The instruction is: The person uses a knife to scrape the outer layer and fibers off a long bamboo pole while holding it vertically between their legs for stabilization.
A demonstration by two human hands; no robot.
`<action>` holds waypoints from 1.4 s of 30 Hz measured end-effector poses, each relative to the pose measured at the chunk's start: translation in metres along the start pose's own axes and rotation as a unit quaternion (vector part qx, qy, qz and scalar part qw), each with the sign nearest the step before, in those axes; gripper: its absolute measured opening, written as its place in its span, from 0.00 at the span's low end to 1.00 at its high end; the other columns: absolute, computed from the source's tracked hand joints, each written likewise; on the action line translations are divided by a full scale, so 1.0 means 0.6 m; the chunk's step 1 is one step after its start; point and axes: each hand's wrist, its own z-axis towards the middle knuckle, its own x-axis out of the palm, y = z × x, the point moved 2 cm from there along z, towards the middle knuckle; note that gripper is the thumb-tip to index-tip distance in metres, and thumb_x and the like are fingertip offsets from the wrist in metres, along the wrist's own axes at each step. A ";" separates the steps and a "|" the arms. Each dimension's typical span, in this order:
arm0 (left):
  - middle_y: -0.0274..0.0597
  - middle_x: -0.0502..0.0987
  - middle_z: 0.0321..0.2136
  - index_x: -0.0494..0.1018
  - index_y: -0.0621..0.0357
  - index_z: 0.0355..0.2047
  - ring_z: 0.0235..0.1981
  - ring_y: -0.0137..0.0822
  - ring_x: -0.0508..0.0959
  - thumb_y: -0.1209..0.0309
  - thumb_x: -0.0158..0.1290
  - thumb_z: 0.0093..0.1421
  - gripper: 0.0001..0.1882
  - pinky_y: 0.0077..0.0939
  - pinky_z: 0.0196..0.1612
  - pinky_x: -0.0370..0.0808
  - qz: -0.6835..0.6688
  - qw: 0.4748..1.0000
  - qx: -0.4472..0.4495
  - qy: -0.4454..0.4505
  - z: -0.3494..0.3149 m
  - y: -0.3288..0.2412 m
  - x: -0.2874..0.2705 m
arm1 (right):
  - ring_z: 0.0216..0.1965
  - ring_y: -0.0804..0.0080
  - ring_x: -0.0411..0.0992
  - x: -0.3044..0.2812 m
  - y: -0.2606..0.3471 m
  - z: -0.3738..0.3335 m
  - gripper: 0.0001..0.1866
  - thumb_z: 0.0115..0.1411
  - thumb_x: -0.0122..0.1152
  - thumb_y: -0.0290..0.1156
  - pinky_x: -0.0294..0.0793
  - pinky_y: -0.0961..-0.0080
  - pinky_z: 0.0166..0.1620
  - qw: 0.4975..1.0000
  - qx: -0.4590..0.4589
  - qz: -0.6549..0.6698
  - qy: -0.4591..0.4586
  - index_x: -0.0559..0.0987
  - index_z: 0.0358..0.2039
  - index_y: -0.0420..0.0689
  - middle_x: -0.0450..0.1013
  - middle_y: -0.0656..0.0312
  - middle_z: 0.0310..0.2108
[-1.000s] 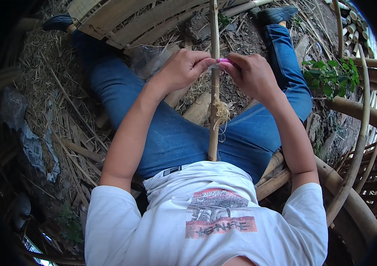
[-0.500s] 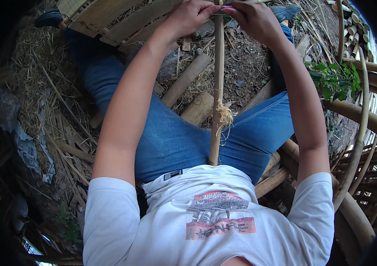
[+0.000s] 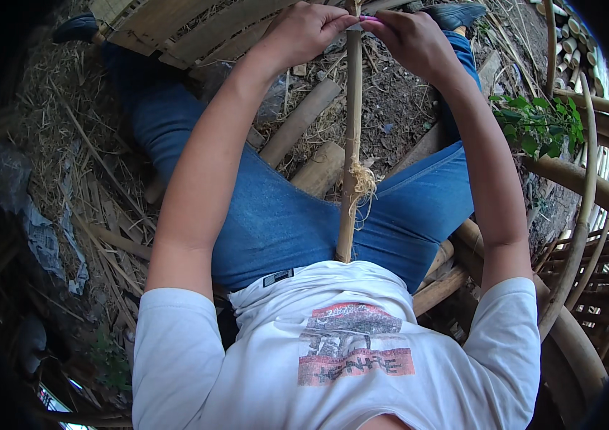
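Observation:
A long bamboo stick (image 3: 353, 107) runs away from me between my legs, its near end against my white shirt at the waist. A frayed bundle of pale fibre (image 3: 363, 180) is tied around its lower part. At the far part of the stick my left hand (image 3: 303, 34) is closed in a pinch, thumb and finger meeting beside the stick. Across from it, my right hand (image 3: 419, 44) is closed around a thin pink-handled tool (image 3: 369, 19), which lies crosswise at the stick. A pale flat bit shows by the left fingertips; the tool's exact kind cannot be made out.
A slatted wooden panel (image 3: 183, 32) stands at the far left. Bamboo pieces (image 3: 301, 122) lie on the ground between my legs. Curved bamboo poles (image 3: 580, 215) and a leafy green plant (image 3: 541, 125) are on the right, with stacked cut bamboo (image 3: 573, 46) beyond.
Both hands have come slightly nearer to me along the stick, still closed. More of the stick's far part shows beyond them.

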 end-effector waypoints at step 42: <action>0.53 0.74 0.19 0.80 0.61 0.36 0.21 0.41 0.75 0.56 0.51 0.69 0.20 0.39 0.28 0.71 0.003 1.000 0.003 -0.008 0.036 0.009 -0.004 | 0.24 0.46 0.75 0.009 -0.033 0.010 0.17 0.66 0.58 0.42 0.73 0.58 0.28 0.994 -0.014 -0.076 -0.077 0.83 0.31 0.40 0.76 0.47 0.22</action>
